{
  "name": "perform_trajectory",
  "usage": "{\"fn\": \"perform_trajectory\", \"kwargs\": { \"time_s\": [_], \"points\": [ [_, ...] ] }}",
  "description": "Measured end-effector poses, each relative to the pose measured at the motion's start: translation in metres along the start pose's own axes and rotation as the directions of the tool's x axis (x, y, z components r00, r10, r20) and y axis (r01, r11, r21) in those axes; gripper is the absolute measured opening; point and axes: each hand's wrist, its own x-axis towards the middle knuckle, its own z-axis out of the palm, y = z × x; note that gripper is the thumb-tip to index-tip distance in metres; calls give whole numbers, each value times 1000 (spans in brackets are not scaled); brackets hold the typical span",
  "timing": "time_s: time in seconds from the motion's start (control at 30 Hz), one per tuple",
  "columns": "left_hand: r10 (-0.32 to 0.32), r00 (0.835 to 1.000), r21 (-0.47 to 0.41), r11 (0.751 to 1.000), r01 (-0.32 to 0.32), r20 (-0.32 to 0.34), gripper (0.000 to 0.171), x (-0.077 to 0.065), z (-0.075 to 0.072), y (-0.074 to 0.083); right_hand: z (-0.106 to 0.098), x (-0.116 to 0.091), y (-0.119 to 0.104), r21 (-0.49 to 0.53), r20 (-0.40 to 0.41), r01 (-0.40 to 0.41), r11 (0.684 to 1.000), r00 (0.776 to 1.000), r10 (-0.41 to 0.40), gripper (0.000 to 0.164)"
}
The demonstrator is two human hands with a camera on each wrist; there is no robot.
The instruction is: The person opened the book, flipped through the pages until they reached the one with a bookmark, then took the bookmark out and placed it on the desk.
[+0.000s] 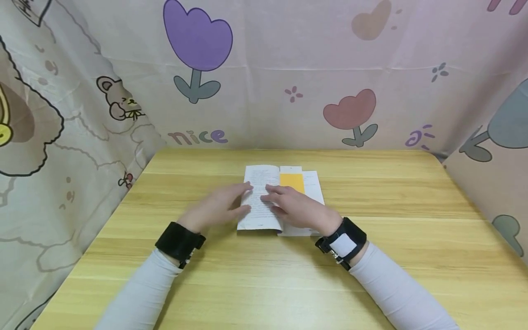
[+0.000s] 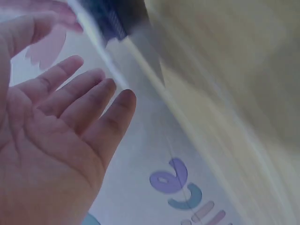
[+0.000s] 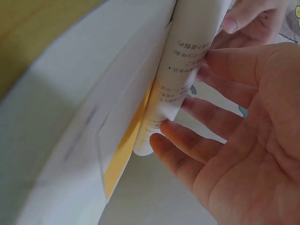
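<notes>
An open book (image 1: 259, 208) lies on the table, its left side covered with lines of print. On its right side a yellow-orange panel (image 1: 293, 181) shows beside white paper. My left hand (image 1: 216, 206) is at the book's left edge, with thumb and fingers spread apart. In the left wrist view that hand (image 2: 61, 131) has its palm in sight and loosely extended fingers. My right hand (image 1: 299, 207) reaches across the right side, fingertips on the printed page near the fold. The right wrist view shows the page (image 3: 176, 70) curving up at the fold, against these relaxed fingers (image 3: 201, 140).
The wooden table (image 1: 264, 279) spreads around the book. A patterned cloth (image 1: 264, 91) with flowers and a bear hangs behind it and along both sides. Each wrist wears a black band (image 1: 178, 243) with a small device.
</notes>
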Motion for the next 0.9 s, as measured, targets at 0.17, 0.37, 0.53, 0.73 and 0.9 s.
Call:
{"fn": "perform_trajectory", "kwargs": {
  "time_s": [0.17, 0.37, 0.53, 0.73, 0.9],
  "points": [
    [3, 998, 15, 1000, -4, 66, 68, 1, 14, 3, 2, 1, 1, 33, -10, -7, 999, 1000, 8, 35],
    [-19, 994, 3, 1000, 18, 110, 72, -1, 20, 3, 5, 4, 2, 10, -64, -38, 999, 997, 39, 35],
    [-46, 989, 8, 999, 46, 142, 72, -2, 19, 3, 6, 4, 2, -58, -108, -79, 995, 991, 72, 38],
    [-53, 984, 16, 999, 51, 169, 72, -2, 18, 8, -4, 1, 12, -10, -19, -259, 966, 966, 258, 47],
    [-67, 979, 44, 997, 60, 192, 73, 1, 19, 11, -22, -1, 39, 17, -11, -414, 910, 910, 415, 50]
  ]
}}
